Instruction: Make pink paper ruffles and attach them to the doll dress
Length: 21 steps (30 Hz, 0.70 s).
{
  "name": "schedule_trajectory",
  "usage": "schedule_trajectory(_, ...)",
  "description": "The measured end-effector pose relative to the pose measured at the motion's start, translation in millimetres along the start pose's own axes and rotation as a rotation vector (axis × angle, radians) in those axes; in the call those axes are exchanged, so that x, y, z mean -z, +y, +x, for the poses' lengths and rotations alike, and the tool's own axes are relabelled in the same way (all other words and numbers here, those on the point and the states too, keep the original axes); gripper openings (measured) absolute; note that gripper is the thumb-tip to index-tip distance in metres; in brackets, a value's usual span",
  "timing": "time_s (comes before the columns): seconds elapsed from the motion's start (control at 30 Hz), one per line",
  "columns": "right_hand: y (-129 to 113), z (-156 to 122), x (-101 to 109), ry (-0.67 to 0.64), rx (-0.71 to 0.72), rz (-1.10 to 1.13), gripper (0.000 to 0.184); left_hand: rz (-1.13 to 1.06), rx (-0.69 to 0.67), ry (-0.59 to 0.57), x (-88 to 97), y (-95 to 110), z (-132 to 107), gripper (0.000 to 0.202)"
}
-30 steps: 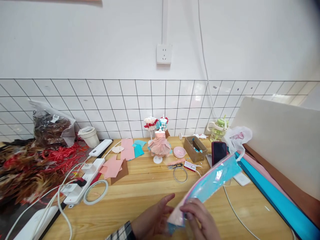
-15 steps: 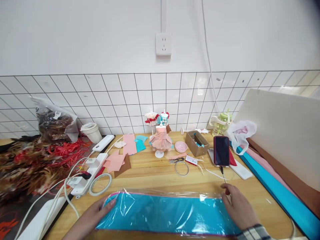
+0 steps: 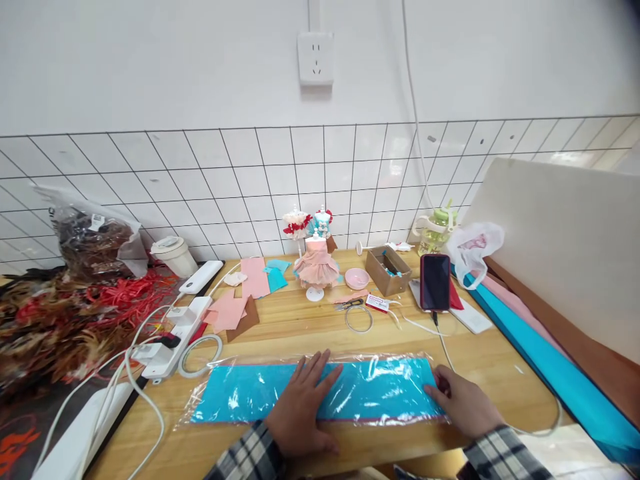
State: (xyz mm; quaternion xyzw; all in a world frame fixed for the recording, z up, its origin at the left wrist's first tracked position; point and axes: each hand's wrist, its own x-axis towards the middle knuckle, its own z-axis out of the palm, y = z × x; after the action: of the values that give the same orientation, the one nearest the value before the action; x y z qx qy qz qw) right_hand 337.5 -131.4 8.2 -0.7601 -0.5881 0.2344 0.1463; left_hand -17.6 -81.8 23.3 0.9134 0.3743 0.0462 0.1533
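A long, flat clear plastic bag (image 3: 240,393) with bright blue sheet material inside lies near the front edge of the wooden table. Thin pink or purple edging shows along the blue. Across its middle, my left hand (image 3: 305,407) presses down flat with fingers spread. At the bag's right end, my right hand (image 3: 465,400) pinches the edge between thumb and fingers; exactly how much plastic it grips is hidden. Beyond the bag are small snips (image 3: 350,305) and a metal ring (image 3: 359,319).
Mini dress forms in ruffled dresses (image 3: 316,267) stand at the back. Around them are a pink bowl (image 3: 357,279), cardboard box (image 3: 389,272) and phone (image 3: 435,283). Pink scraps (image 3: 227,313), a power strip (image 3: 175,340) and feathers (image 3: 65,333) lie left; blue rolled sheet (image 3: 540,367) lies right.
The bag now lies flat on the table, farther from me. My left hand has let go of its left end and moved to its middle. My right hand remains at the right end.
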Motion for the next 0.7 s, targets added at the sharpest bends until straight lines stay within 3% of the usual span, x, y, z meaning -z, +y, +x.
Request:
schedule_trajectory(0.1,-20,1,-2,-0.023,0.063,0.301,0.032,-0.034,0.008,0.010,-10.6,-2,16,0.123)
schedule_trajectory(0.2,-28,-3,-4,-0.243,-0.007,0.687,0.048,0.004,0.015,0.148,-18.0,-9,13,0.116)
schedule_trajectory(0.27,-30,-9,-3,-0.359,-0.024,0.780,0.053,0.066,-0.025,0.263,-21.6,-12,8,0.107)
schedule_trajectory(0.33,-35,-16,-2,-0.285,0.045,0.715,0.054,0.119,-0.064,0.373,-23.4,-11,4,0.094)
schedule_trajectory(0.43,-48,-26,3,-0.005,0.136,0.449,0.058,0.125,-0.078,0.523,-22.9,-8,4,0.067)
schedule_trajectory(0.5,-57,-32,6,0.126,0.180,0.262,0.049,0.099,-0.082,0.593,-21.3,-6,5,0.053)
schedule_trajectory(0.6,-63,-39,10,0.252,0.274,0.112,0.034,0.089,-0.088,0.662,-19.6,-5,5,0.047)
schedule_trajectory(0.7,-62,-45,16,0.276,0.464,0.105,0.026,0.115,-0.081,0.705,-19.8,-7,3,0.048)
